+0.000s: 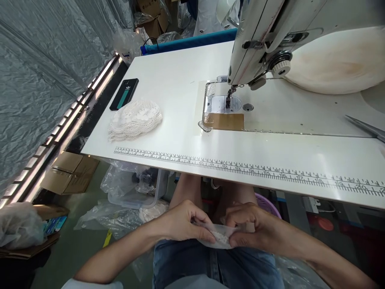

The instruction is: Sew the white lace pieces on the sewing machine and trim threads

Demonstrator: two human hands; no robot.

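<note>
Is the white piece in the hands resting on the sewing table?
No, the left hand and right hand hold the white piece over the jeans, off the sewing table.

Left hand [189,221] and right hand [251,224] pinch sheer white fabric [221,237] between fingertips [210,237]; beyond the fingertips: sewing machine [255,40], lace stack [136,120]

Tabletop [180,76]: smooth, glossy, light glaring off it near the printed scale [255,170]. Needle plate [216,103]: polished bare metal. Sewing machine head [251,36]: smooth painted shell, low sheen. Brown strip [224,121] beside the plate: smooth, semi-gloss. Lace stack [135,120]: openwork cloth, matt, rough-textured. Small held piece [221,237]: thin, translucent, creased; cloth or plastic film, cannot tell. Pointed tool [365,127]: metal, dull shine. Carton [70,172]: matt cardboard. Tub [161,186]: translucent plastic, smooth. Sheeting [45,60]: crinkled, plastic-looking, with sheen. Jeans [186,261]: matt woven denim.
</note>
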